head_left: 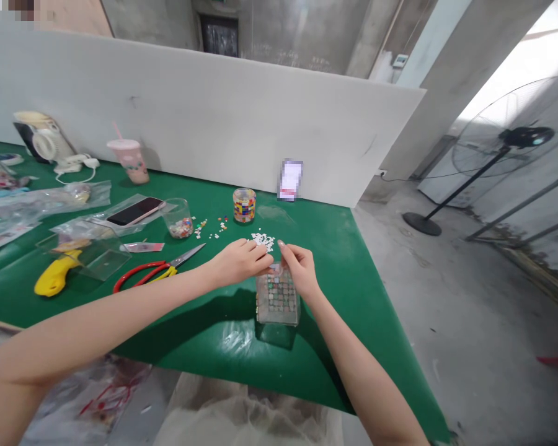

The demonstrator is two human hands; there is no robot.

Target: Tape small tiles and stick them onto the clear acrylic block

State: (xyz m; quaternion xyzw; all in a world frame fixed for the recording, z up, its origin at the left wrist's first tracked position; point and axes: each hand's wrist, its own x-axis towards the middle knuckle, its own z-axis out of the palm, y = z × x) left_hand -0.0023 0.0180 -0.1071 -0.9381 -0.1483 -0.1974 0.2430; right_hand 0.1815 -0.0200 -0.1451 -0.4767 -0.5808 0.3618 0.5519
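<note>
We are working with both hands over a clear box [279, 303] faced with small square tiles, which is sitting near the front edge of the green tabletop [335, 248], almost straight ahead of our body. Its long axis is pointing roughly away from us, with the far end lying between our two hands and the near end reaching back toward our lap.

Our left hand [244, 260] is resting over the far left corner, its fingers bunched narrowly; whether they are gripping the rim or a small piece, we cannot tell. Our right hand [301, 267] is hugging the far right corner — thumb and forefinger standing close together — and we cannot tell whether a tile is sitting between them. Neither hand is clearly nearer the box; both are lying against its far end.

The key relation is this: the loose white pieces [263, 239] are lying just beyond that far end, right by both sets of fingertips. Farther off, a round tiled container [244, 206] is standing behind the pieces, while red-and-yellow scissors [186, 255] and a clear cup [180, 224] of colored bits are sitting to the left.
</note>
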